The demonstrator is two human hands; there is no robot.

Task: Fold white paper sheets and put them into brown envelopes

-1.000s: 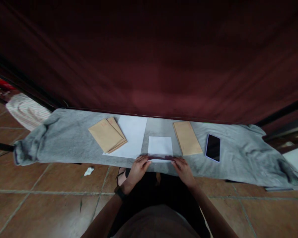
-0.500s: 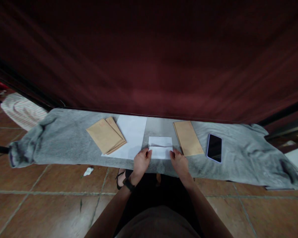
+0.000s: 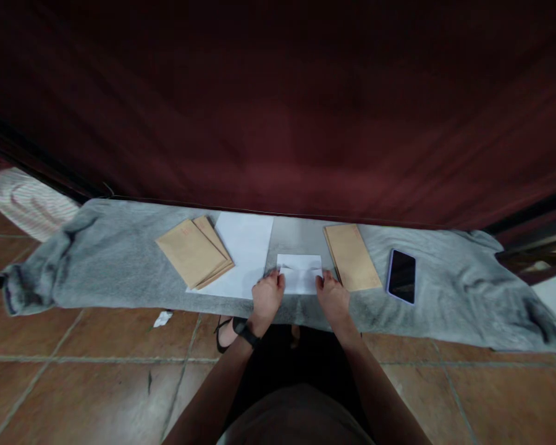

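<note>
A partly folded sheet of white paper (image 3: 299,283) lies in front of me on the grey cloth, its near flap bent over towards the far part. My left hand (image 3: 267,298) pinches the flap's left edge, and a dark watch sits on that wrist. At the right edge, my right hand (image 3: 332,299) grips the same flap between thumb and fingers. Larger white sheets (image 3: 246,242) lie to the left, partly under several brown envelopes (image 3: 192,250). Just right of my right hand is another small stack of brown envelopes (image 3: 353,259).
Grey cloth (image 3: 120,259) covers the narrow surface. A phone (image 3: 402,276) in a purple case lies on the right. Dark red fabric (image 3: 278,154) hangs along the far edge. A white scrap (image 3: 162,318) lies on the tiled floor (image 3: 106,395).
Both hands have moved slightly away from me along the paper's sides, carrying the folded flap farther over. The camera view has shifted a little.
</note>
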